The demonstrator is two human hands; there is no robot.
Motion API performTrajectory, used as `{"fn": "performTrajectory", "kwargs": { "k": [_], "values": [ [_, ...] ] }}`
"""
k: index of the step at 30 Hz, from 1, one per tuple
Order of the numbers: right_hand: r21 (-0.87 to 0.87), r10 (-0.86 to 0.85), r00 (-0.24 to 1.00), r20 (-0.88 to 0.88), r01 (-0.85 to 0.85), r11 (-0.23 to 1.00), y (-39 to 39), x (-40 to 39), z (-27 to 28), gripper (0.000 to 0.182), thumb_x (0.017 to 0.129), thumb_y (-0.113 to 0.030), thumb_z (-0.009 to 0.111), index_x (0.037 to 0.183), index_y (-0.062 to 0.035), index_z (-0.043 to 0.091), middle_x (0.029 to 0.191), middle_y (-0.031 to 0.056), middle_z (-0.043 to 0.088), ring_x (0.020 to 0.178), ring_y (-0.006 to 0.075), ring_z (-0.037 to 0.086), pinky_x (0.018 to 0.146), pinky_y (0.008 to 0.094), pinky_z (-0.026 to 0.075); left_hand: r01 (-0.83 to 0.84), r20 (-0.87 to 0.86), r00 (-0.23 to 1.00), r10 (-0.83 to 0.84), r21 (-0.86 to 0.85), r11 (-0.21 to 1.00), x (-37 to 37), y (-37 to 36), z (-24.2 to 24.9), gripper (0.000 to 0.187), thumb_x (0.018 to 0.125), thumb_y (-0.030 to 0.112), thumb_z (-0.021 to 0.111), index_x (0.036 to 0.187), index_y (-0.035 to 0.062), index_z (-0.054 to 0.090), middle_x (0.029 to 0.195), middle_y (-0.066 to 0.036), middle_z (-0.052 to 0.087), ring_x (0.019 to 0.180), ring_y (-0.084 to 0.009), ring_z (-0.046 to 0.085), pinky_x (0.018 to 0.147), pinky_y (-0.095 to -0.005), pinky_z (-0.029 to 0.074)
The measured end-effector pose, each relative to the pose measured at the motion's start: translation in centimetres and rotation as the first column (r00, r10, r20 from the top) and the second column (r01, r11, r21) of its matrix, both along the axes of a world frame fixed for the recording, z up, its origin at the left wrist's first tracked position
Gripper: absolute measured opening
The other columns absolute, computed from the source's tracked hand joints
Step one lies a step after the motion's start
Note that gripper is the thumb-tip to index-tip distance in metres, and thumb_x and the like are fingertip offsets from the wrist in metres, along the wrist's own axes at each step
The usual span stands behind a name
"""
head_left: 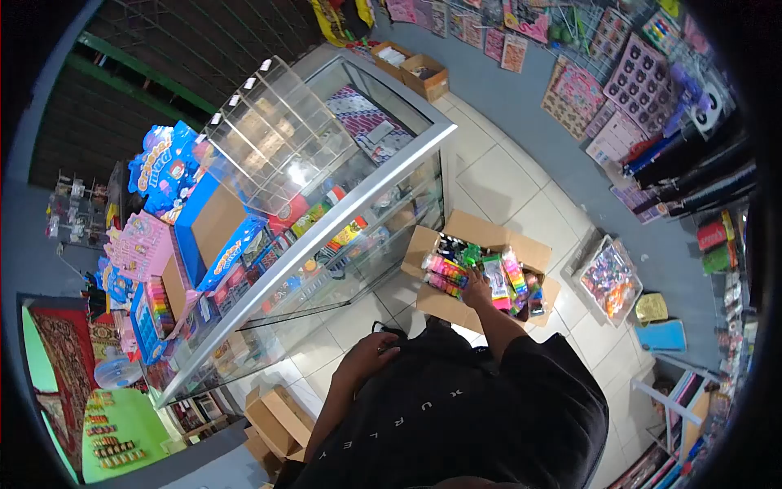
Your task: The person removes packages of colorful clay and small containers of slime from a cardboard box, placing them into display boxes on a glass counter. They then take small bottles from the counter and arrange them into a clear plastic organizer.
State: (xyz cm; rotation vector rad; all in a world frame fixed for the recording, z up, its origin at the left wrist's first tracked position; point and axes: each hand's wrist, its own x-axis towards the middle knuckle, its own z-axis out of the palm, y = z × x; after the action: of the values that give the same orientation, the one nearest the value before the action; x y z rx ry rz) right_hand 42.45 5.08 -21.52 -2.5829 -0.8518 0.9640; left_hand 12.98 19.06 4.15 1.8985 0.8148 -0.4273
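Observation:
My right hand [476,291] reaches down into an open cardboard box [493,232] on the floor, its fingers stretched out over the goods and touching them. Beside those fingers lie bright multicoloured packs [445,273] in pink, orange and yellow. A green item [471,255] sits just above the fingertips, and another colourful pack [515,273] stands to the right. What exactly lies under the fingertips is hidden. My left hand [369,356] hangs by my waist against the black shirt, fingers extended and holding nothing.
A glass display counter [326,220] with a metal edge runs along the left, with blue and pink display boxes [213,232] on top. A clear bin of small packets [609,281] stands right. Hanging goods [639,81] cover the wall. An open carton [281,420] lies lower left.

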Motion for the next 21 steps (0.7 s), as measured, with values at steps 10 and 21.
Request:
{"fn": "performTrajectory", "kwargs": {
  "k": [10, 21],
  "values": [
    [-0.079, 0.120, 0.992, 0.050, -0.115, 0.990, 0.8, 0.7, 1.3, 0.087, 0.079, -0.045, 0.079, 0.150, -0.0184, 0.035, 0.152, 0.0191, 0.038, 0.136, 0.0417, 0.040, 0.104, 0.0573, 0.044, 0.242, -0.051, 0.969, -0.242, 0.000, 0.970, -1.4, 1.0, -5.0, 0.043, 0.098, 0.041, 0.055, 0.115, 0.0040, 0.068, 0.111, -0.019, 0.068, 0.106, -0.0361, 0.064, 0.093, -0.0451, 0.050],
    [0.376, 0.212, 0.945, -0.248, -0.107, 0.920, -1.3, 4.5, -5.6, 0.084, 0.069, -0.042, 0.091, 0.133, -0.0027, 0.053, 0.126, 0.0174, 0.059, 0.110, 0.0283, 0.060, 0.093, 0.0402, 0.050, 0.159, -0.157, 0.975, -0.160, -0.022, 0.987, -1.9, 2.7, -6.2, 0.061, 0.097, 0.059, 0.052, 0.119, 0.0040, 0.068, 0.119, -0.021, 0.068, 0.112, -0.0372, 0.064, 0.097, -0.0461, 0.049]
  ]
}}
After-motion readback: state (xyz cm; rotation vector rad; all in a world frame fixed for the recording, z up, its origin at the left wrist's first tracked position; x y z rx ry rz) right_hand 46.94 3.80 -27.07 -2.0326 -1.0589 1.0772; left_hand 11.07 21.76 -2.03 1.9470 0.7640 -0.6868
